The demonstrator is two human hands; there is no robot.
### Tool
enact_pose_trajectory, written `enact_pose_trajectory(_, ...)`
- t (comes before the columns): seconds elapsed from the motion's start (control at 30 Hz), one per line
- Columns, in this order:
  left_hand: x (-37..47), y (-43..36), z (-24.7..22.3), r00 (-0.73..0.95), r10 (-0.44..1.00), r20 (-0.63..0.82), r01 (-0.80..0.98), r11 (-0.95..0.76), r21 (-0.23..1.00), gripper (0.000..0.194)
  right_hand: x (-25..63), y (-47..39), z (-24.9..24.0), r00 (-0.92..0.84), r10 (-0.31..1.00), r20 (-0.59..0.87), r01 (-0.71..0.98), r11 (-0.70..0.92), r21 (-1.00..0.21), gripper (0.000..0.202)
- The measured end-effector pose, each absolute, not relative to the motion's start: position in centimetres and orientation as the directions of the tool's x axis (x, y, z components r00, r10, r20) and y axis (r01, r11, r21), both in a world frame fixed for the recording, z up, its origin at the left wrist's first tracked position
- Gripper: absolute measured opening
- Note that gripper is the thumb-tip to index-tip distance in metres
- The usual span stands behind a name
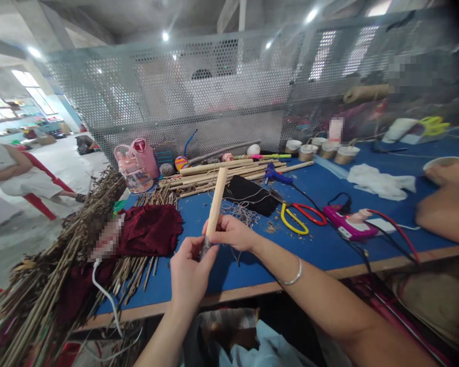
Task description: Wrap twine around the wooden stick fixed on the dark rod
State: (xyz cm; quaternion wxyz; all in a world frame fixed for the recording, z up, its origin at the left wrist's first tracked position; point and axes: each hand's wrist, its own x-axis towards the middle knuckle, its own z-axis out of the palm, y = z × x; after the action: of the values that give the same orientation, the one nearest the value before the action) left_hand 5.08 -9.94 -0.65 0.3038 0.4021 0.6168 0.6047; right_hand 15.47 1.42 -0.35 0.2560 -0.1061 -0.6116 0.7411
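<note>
A pale wooden stick (217, 201) stands tilted over the blue table, with a grey wrapped part at its lower end. My left hand (193, 267) pinches that grey lower end between thumb and fingers. Just above it, my right hand (231, 233) has its fingers closed round the stick. Behind the stick lie a black cloth (252, 195) and a loose tangle of grey cord (243, 213). Scissors with yellow and red handles (300, 216) rest to the right. A blue glue gun (277, 175) is farther back.
Dry twigs (49, 255) and a dark red cloth (151, 230) lie at left. More sticks (245, 171), a pink bag (135, 165) and small pots (344, 154) line the back. At right are a magenta power strip (350, 224) and another person's arm (445, 211).
</note>
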Motion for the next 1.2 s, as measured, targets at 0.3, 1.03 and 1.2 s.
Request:
enact_pose_trajectory(0.3,4.1,-9.5,-0.9,-0.292,0.950,-0.110,-0.251,0.035,0.967,0.031,15.7,1.1,-0.2,-0.870,0.460,0.179,-0.278,-0.157,-0.947,0.032)
enact_pose_trajectory(1.03,4.8,-10.9,-2.0,-0.354,0.919,0.175,0.036,-0.173,0.984,0.023,15.8,1.3,-0.8,-0.900,0.366,0.237,-0.327,-0.207,-0.922,0.032)
enact_pose_trajectory(1.2,3.8,-9.9,-1.3,-0.095,0.995,0.038,-0.342,-0.069,0.937,0.034,15.7,0.9,-0.4,-0.890,0.383,0.248,-0.353,-0.234,-0.906,0.030)
